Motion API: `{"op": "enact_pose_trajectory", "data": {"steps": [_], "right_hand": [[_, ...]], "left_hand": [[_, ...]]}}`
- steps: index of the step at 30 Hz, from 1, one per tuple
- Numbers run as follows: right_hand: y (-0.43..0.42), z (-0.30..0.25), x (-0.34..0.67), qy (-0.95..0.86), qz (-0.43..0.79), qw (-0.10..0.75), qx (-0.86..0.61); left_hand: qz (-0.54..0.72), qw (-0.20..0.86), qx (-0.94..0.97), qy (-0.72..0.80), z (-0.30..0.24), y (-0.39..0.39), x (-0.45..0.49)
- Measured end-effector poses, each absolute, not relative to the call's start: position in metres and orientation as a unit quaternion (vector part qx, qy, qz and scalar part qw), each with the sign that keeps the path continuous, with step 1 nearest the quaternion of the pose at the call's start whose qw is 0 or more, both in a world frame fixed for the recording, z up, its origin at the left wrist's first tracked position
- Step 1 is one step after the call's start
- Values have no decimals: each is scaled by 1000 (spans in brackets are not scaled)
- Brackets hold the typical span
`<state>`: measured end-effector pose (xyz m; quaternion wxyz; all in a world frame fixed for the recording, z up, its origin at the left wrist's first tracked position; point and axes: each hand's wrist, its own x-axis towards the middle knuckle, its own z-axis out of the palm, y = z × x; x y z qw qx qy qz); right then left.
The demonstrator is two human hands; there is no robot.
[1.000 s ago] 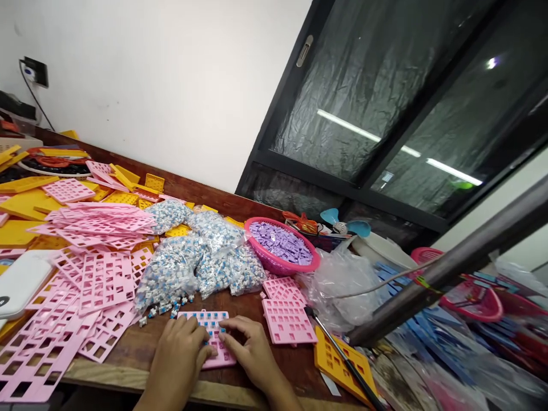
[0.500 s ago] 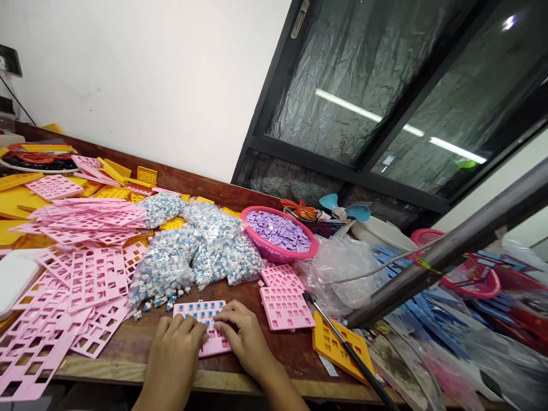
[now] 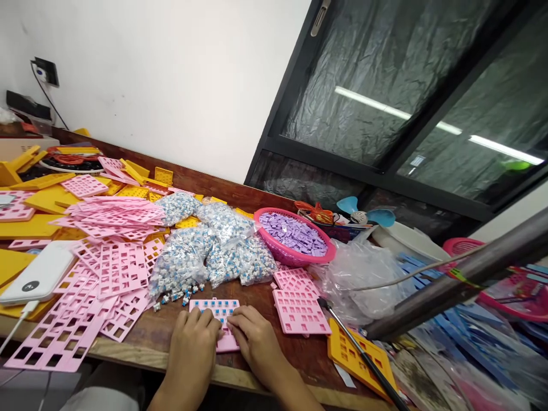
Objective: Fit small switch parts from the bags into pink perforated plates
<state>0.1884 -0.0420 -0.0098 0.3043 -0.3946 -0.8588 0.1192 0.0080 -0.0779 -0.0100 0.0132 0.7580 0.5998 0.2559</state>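
A small pink grid plate [image 3: 218,311] with blue and white switches set in it lies near the table's front edge. My left hand [image 3: 193,351] rests on its left part, fingers curled down onto it. My right hand [image 3: 256,344] lies over its right part, fingertips pressed together at the plate. What the fingertips pinch is hidden. Clear bags of blue and white switches [image 3: 201,257] sit just behind the plate, with a few loose switches [image 3: 180,297] spilled beside them.
Pink grid plates [image 3: 107,274] are heaped at left over yellow plates [image 3: 25,225]. A white power bank [image 3: 38,274] lies at far left. More pink plates [image 3: 299,311], a pink basket of purple pieces [image 3: 295,237], crumpled plastic [image 3: 363,274], a yellow plate [image 3: 359,357] and a metal bar [image 3: 462,274] stand right.
Both hands stay on the small pink plate; the right fingertips have shifted slightly on it. The view swung left, then back right.
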Motion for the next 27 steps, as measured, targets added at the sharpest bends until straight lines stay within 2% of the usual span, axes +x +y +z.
{"op": "enact_pose_trajectory", "data": {"steps": [6,10,12,14,20,22,27], "right_hand": [[-42,-8,188,-832,130,356,-406],[-31,23,162,-802,151,401,-415],[-18,44,136,-842,185,335,-380],[-1,59,105,-896,199,227,-325],[37,61,40,-962,60,-27,-264],[41,54,35,-966,30,-48,-253],[46,43,38,-967,27,-33,-251]], "left_hand": [[326,-16,739,589,-24,-75,10],[366,-45,724,584,-31,-73,11],[379,-69,718,580,-32,-73,10],[388,-93,714,576,-34,-74,11],[391,-155,718,555,-44,-82,25],[400,-142,728,539,-41,-85,23],[439,-13,703,559,-19,-84,-24]]}}
